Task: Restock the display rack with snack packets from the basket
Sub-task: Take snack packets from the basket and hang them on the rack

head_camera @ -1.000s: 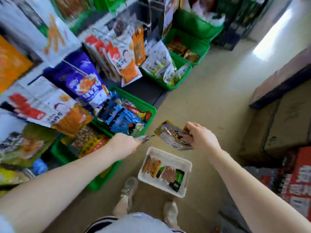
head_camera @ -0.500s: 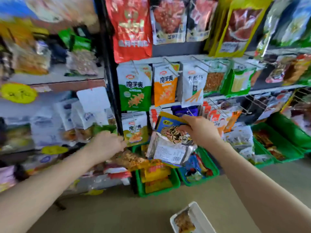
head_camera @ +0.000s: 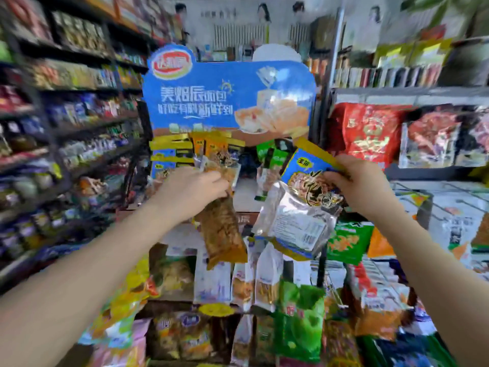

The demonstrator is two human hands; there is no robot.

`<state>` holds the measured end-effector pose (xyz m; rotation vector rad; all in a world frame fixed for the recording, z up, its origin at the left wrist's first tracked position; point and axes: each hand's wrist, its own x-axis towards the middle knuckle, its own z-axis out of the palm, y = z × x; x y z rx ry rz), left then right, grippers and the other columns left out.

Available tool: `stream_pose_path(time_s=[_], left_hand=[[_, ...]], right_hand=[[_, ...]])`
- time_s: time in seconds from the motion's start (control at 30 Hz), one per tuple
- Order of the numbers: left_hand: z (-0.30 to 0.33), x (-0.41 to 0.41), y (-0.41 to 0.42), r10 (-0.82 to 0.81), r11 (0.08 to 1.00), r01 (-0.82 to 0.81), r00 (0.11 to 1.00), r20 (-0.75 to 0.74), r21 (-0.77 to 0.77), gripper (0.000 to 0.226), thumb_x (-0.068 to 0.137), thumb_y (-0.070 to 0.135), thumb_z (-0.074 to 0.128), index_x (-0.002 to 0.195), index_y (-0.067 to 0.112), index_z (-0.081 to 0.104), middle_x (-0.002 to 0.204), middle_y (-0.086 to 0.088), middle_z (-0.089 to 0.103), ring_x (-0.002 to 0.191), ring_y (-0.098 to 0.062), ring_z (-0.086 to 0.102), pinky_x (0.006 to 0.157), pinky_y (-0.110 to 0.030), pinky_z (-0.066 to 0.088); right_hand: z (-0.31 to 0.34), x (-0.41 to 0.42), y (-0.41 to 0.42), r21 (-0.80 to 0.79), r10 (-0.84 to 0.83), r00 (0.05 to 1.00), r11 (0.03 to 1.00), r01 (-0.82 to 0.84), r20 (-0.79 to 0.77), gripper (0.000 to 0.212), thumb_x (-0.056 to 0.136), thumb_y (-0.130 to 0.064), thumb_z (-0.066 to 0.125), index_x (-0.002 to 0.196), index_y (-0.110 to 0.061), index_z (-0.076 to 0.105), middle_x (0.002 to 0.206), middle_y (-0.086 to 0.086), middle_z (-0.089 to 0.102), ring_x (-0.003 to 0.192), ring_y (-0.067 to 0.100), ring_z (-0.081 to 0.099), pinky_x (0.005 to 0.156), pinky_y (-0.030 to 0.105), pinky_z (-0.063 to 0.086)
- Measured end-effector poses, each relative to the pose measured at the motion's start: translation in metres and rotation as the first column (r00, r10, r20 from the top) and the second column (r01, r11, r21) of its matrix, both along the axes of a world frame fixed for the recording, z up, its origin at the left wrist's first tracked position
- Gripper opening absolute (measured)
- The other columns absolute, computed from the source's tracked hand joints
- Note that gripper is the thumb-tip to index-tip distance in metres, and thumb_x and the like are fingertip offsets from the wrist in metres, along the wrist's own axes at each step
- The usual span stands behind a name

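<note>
Head view: the gaze has swung up from the floor, where the white basket of packets sat a second ago, past the side shelving and onto the display rack point(head_camera: 230, 107) with its blue header card. The basket is out of frame now, so the picking-up part looks done and the hanging part seems about to begin.

The left hand point(head_camera: 193, 192) is stretched forward at mid-height of the rack, fingers curled around the top of a brown snack packet point(head_camera: 222, 229) that hangs down below the fist. I cannot tell whether that packet is already on a hook or only held.

The right hand point(head_camera: 354, 184) is raised to the same height, near the rack's right edge, with the wrist bent inward. Its thumb and fingers pinch a small bunch of blue-and-yellow packets point(head_camera: 304, 207) by their upper part; a silver back panel faces the camera and the lower ends droop free.

Both forearms reach out from the bottom corners, roughly level, well apart.
</note>
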<state>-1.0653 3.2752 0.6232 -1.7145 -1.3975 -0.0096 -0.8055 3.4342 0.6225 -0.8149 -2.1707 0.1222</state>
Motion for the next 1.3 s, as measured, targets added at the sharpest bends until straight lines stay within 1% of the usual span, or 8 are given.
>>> stream_pose_path(time_s=[0.27,0.5,0.63,0.7,0.8,1.0,1.13,1.3], left_hand=[[0.05,-0.078,0.09,0.444,0.878,-0.446,0.895,-0.048,-0.174,0.015,0.096,0.019,0.047,0.102,0.013,0.059,0.095,-0.005,0.062,0.088,-0.027,0.063,0.055,-0.031,0.034],[0.018,-0.134,0.181,0.435,0.851,-0.433,0.898,-0.065,-0.297,0.025,0.086,0.002,0.051,0.109,0.008,0.059,0.101,-0.008,0.061,0.099,-0.027,0.058,0.079,-0.037,0.045],[-0.013,-0.162,0.191,0.315,0.948,-0.273,0.884,0.345,-0.166,0.037,0.095,0.017,0.046,0.131,0.011,0.047,0.133,-0.009,0.05,0.124,-0.026,0.042,0.099,-0.037,0.034],[-0.03,-0.158,0.173,0.119,0.993,-0.054,0.523,0.844,-0.107,0.033,0.098,0.029,0.037,0.125,0.015,0.052,0.122,-0.004,0.056,0.118,-0.022,0.049,0.094,-0.031,0.037],[-0.047,-0.15,0.155,0.13,0.97,0.193,0.109,0.985,-0.15,0.032,0.094,0.036,0.043,0.124,0.023,0.045,0.105,0.007,0.061,0.099,-0.01,0.06,0.081,-0.022,0.047],[-0.062,-0.166,0.144,0.014,0.999,-0.052,0.142,0.99,-0.007,0.081,0.077,0.036,0.071,0.14,0.017,0.023,0.116,0.006,0.041,0.104,-0.007,0.045,0.083,-0.016,0.037],[-0.066,-0.174,0.139,0.147,0.989,-0.03,-0.029,0.989,-0.147,0.086,0.081,0.041,0.066,0.143,0.007,0.018,0.134,-0.002,0.044,0.117,-0.016,0.045,0.085,-0.024,0.035],[-0.058,-0.183,0.11,0.18,0.983,-0.057,0.137,0.974,-0.174,0.068,0.091,0.035,0.054,0.142,0.006,0.02,0.115,-0.014,0.058,0.1,-0.025,0.055,0.076,-0.034,0.041]], right_hand=[[0.049,-0.086,0.054,0.114,0.02,0.998,0.993,-0.012,-0.064,0.017,0.083,-0.016,0.064,0.081,0.0,0.061,0.067,0.02,0.059,0.067,0.035,0.057,0.058,0.037,0.038],[0.056,-0.158,0.126,0.067,0.067,0.988,0.995,-0.076,0.136,0.034,0.085,-0.022,0.063,0.059,-0.023,0.041,0.053,-0.002,0.041,0.062,0.029,0.048,0.054,0.034,0.033],[0.046,-0.207,0.145,0.141,0.007,0.937,0.988,-0.06,0.35,0.028,0.089,-0.032,0.057,0.104,-0.01,0.059,0.096,0.017,0.064,0.093,0.034,0.059,0.062,0.034,0.037],[0.037,-0.23,0.15,0.13,0.052,0.915,0.985,-0.113,0.4,0.035,0.089,-0.035,0.056,0.117,-0.013,0.055,0.106,0.017,0.065,0.097,0.035,0.06,0.063,0.033,0.04],[0.028,-0.262,0.152,0.067,0.132,0.88,0.981,-0.182,0.456,0.037,0.087,-0.036,0.057,0.118,-0.017,0.054,0.107,0.015,0.065,0.097,0.035,0.061,0.073,0.041,0.053],[0.02,-0.303,0.131,0.034,0.187,0.873,0.974,-0.226,0.45,0.025,0.087,-0.034,0.058,0.095,-0.01,0.06,0.095,0.014,0.063,0.09,0.033,0.06,0.074,0.043,0.053],[0.022,-0.31,0.118,-0.043,0.32,0.865,0.943,-0.33,0.386,0.02,0.085,-0.03,0.063,0.089,-0.011,0.065,0.074,0.005,0.056,0.074,0.025,0.051,0.07,0.041,0.048],[0.012,-0.315,0.112,-0.22,0.274,0.879,0.955,-0.2,0.39,0.037,0.087,-0.028,0.061,0.118,-0.007,0.056,0.096,0.012,0.058,0.089,0.021,0.05,0.072,0.03,0.034]])
